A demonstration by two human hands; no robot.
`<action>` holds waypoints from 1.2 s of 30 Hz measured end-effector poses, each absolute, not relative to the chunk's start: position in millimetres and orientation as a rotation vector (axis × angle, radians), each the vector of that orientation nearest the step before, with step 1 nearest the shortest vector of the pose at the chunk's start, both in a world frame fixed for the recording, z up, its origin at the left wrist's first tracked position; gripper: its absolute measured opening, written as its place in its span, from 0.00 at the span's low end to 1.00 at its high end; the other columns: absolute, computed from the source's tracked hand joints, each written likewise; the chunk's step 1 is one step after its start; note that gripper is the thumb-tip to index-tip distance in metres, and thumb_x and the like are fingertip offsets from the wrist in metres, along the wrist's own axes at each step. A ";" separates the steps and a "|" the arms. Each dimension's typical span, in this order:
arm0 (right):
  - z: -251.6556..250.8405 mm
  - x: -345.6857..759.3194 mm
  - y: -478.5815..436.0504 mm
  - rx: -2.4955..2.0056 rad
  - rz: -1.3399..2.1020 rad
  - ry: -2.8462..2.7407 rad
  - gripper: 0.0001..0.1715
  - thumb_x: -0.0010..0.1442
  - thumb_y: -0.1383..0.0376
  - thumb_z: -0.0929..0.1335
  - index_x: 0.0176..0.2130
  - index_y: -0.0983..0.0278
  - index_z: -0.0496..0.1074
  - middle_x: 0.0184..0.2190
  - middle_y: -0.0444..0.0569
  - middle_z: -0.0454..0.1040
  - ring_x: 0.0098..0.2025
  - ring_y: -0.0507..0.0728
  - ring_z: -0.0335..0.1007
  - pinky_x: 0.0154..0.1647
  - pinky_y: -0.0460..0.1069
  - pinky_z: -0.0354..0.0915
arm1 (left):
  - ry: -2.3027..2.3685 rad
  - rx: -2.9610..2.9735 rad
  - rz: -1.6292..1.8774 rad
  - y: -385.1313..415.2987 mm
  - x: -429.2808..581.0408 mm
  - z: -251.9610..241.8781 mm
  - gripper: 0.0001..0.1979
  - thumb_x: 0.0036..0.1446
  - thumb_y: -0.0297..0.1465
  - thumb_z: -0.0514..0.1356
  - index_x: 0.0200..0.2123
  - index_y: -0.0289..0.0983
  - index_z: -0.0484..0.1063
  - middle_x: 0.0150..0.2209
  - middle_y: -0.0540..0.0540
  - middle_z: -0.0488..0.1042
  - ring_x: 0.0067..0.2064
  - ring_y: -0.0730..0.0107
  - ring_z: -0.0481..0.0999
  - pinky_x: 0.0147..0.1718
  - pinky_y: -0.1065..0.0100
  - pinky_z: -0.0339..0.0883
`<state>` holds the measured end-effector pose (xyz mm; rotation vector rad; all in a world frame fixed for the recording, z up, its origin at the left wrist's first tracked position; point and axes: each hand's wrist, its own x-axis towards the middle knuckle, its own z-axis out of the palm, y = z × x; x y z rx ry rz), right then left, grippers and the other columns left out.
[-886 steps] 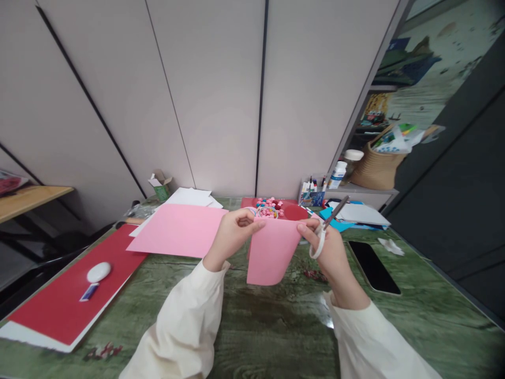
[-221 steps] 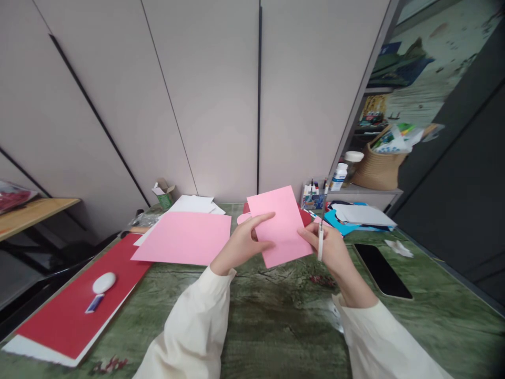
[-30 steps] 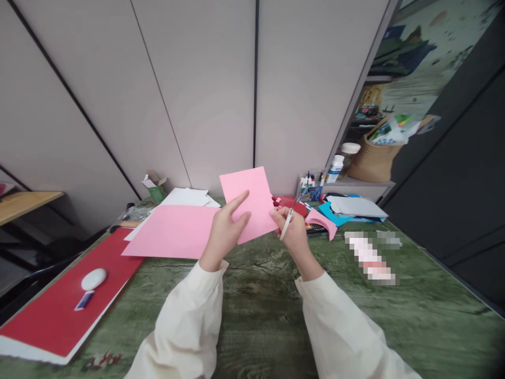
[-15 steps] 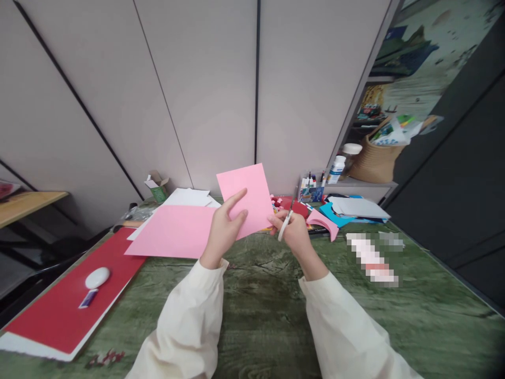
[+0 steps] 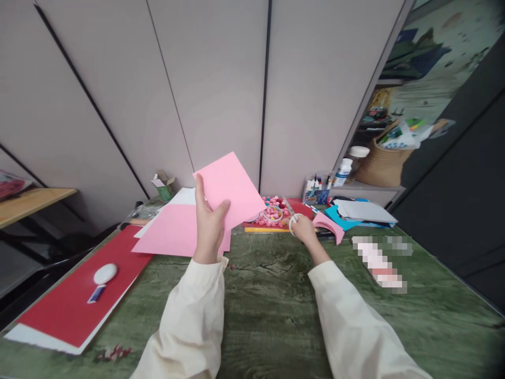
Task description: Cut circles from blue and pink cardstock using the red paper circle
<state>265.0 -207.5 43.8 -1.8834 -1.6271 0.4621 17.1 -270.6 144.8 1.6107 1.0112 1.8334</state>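
Observation:
A square sheet of pink paper (image 5: 232,187) is held up and tilted in my left hand (image 5: 210,223), its thumb in front and the other fingers partly hidden. My right hand (image 5: 304,230) is closed on a pair of scissors (image 5: 294,220) with white handles, the blades pointing up and away. Beyond my hands lie pink beads (image 5: 272,202) on something red. A larger pink sheet (image 5: 165,231) rests on the table behind my left hand. Beside my right hand lies a curved pink paper offcut (image 5: 331,227).
A long red sheet (image 5: 71,300) at the left bears a white oval object (image 5: 105,273) and a small tube (image 5: 96,293). At the back right stand a pen holder (image 5: 316,192), blue paper (image 5: 342,217) and white sheets (image 5: 366,211). A woven basket (image 5: 389,163) sits on the shelf.
My left hand has carried the pink square leftward and turned it, away from my right hand. My right hand, still with the scissors, is now apart from the paper; the beads show more.

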 end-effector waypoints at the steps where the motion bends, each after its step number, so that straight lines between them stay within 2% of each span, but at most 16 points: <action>1: 40.8 254.8 -201.8 -1.908 0.446 -1.680 0.12 0.56 0.60 0.66 0.32 0.68 0.72 0.33 0.54 0.73 0.37 0.56 0.69 0.38 0.50 0.62 | 0.964 1.567 1.827 -270.3 17.0 145.2 0.40 0.55 0.27 0.53 0.61 0.50 0.29 0.64 0.49 0.43 0.61 0.65 0.53 0.54 0.63 0.58; 3: 36.5 231.5 -189.3 -1.928 0.418 -1.783 0.14 0.59 0.60 0.64 0.40 0.67 0.69 0.40 0.50 0.71 0.39 0.55 0.68 0.41 0.54 0.64 | 0.887 1.450 1.828 -269.4 16.0 146.1 0.41 0.54 0.26 0.53 0.61 0.51 0.27 0.64 0.48 0.46 0.60 0.66 0.56 0.53 0.64 0.60; 4: 35.1 220.7 -182.8 -1.929 0.397 -1.823 0.14 0.60 0.61 0.63 0.44 0.66 0.68 0.43 0.50 0.69 0.41 0.55 0.68 0.41 0.54 0.65 | 0.856 1.381 1.825 -268.5 14.8 146.5 0.40 0.54 0.26 0.53 0.61 0.51 0.30 0.63 0.48 0.49 0.60 0.66 0.57 0.52 0.64 0.61; 6: 33.3 206.2 -170.2 -1.932 0.354 -1.881 0.15 0.61 0.62 0.63 0.46 0.65 0.66 0.46 0.51 0.68 0.43 0.56 0.67 0.42 0.55 0.65 | 0.787 1.217 1.771 -265.4 10.9 146.9 0.34 0.53 0.25 0.53 0.60 0.47 0.43 0.60 0.47 0.56 0.59 0.65 0.59 0.53 0.64 0.61; 8: 32.4 204.8 -159.4 -1.975 0.311 -1.894 0.16 0.61 0.62 0.63 0.47 0.65 0.66 0.46 0.51 0.68 0.43 0.56 0.67 0.42 0.55 0.65 | 0.721 1.022 1.653 -260.9 6.0 146.7 0.24 0.53 0.26 0.54 0.55 0.39 0.57 0.55 0.43 0.65 0.57 0.63 0.63 0.52 0.64 0.62; 11: 30.5 224.5 -148.1 -2.106 0.244 -1.845 0.15 0.61 0.62 0.63 0.47 0.65 0.66 0.46 0.51 0.67 0.43 0.56 0.67 0.42 0.55 0.66 | 0.657 0.782 1.559 -255.4 -0.1 146.6 0.14 0.52 0.25 0.55 0.44 0.33 0.66 0.47 0.41 0.72 0.54 0.63 0.66 0.52 0.66 0.63; 15: 22.4 262.6 -141.8 -2.264 0.163 -1.765 0.17 0.60 0.62 0.63 0.48 0.66 0.65 0.47 0.52 0.67 0.44 0.57 0.67 0.43 0.56 0.65 | 0.665 0.693 1.578 -257.5 -3.1 149.0 0.10 0.52 0.29 0.57 0.40 0.35 0.68 0.47 0.44 0.72 0.55 0.63 0.64 0.52 0.66 0.64; 18: 12.5 281.2 -140.7 -2.345 0.153 -1.730 0.17 0.60 0.62 0.63 0.48 0.67 0.65 0.47 0.52 0.67 0.44 0.57 0.67 0.43 0.56 0.65 | 0.711 0.685 1.553 -262.0 -3.9 151.3 0.11 0.50 0.32 0.59 0.38 0.36 0.69 0.48 0.44 0.72 0.53 0.60 0.67 0.51 0.63 0.65; 23: 1.8 290.6 -139.5 -2.391 0.236 -1.695 0.17 0.60 0.62 0.63 0.48 0.67 0.65 0.46 0.52 0.67 0.43 0.57 0.67 0.42 0.56 0.66 | 0.672 0.626 1.498 -261.8 -2.8 150.3 0.12 0.49 0.30 0.59 0.39 0.34 0.69 0.41 0.44 0.75 0.48 0.62 0.72 0.49 0.63 0.66; 28: 6.5 285.7 -147.9 -2.293 0.260 -1.588 0.16 0.60 0.62 0.64 0.47 0.67 0.66 0.46 0.51 0.68 0.43 0.56 0.67 0.43 0.56 0.65 | 0.633 0.682 1.392 -265.8 4.9 150.7 0.11 0.51 0.29 0.57 0.39 0.32 0.69 0.41 0.42 0.76 0.46 0.60 0.73 0.48 0.59 0.65; 30: 13.7 285.5 -156.3 -2.215 0.236 -1.505 0.14 0.58 0.64 0.65 0.43 0.69 0.68 0.43 0.54 0.70 0.45 0.59 0.67 0.46 0.58 0.62 | 0.611 0.743 1.384 -270.3 8.5 152.2 0.12 0.52 0.30 0.57 0.41 0.31 0.69 0.42 0.41 0.75 0.46 0.58 0.73 0.48 0.58 0.65; 33: 34.1 292.8 -172.5 -2.054 0.174 -1.338 0.11 0.55 0.66 0.66 0.36 0.73 0.71 0.37 0.64 0.72 0.48 0.67 0.64 0.48 0.61 0.56 | 0.569 0.840 1.362 -275.0 13.1 152.4 0.16 0.52 0.30 0.57 0.45 0.32 0.68 0.44 0.41 0.74 0.47 0.57 0.73 0.47 0.57 0.65; 36: 65.9 304.7 -193.3 -1.851 0.136 -1.145 0.16 0.56 0.64 0.62 0.39 0.74 0.70 0.38 0.67 0.71 0.47 0.68 0.64 0.44 0.60 0.58 | 0.579 0.880 1.326 -274.7 18.7 148.0 0.18 0.51 0.30 0.59 0.47 0.33 0.67 0.45 0.41 0.74 0.47 0.57 0.73 0.47 0.57 0.65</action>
